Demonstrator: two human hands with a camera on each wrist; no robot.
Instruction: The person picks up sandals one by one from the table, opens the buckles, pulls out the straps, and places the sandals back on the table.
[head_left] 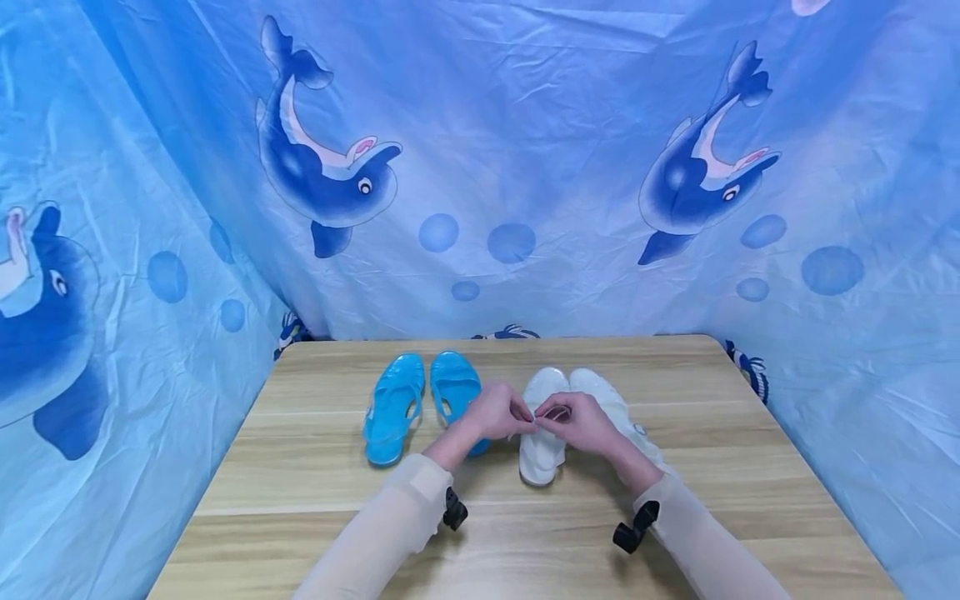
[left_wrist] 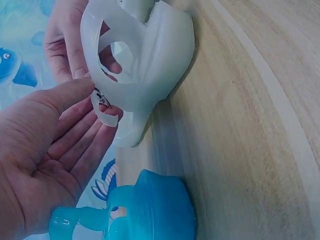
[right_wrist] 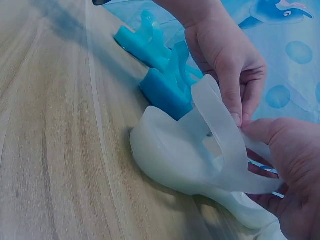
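Two translucent white sandals (head_left: 542, 450) lie side by side right of the table's centre. Both hands meet over the left one. My left hand (head_left: 527, 422) pinches its thin ankle strap (left_wrist: 106, 116) between thumb and fingers, just by a small metal buckle (left_wrist: 101, 97). My right hand (head_left: 545, 417) grips the same strap (right_wrist: 225, 131) from the other side, fingers curled behind it. The sandal's heel end (right_wrist: 170, 150) rests on the wood. A pair of blue jelly sandals (head_left: 411, 402) stands just left of my left hand, untouched.
The wooden table (head_left: 300, 475) is walled on three sides by a blue dolphin-print curtain (head_left: 525, 167). The second white sandal (head_left: 611, 404) lies partly under my right wrist. Black camera mounts (head_left: 636, 527) sit on both sleeves.
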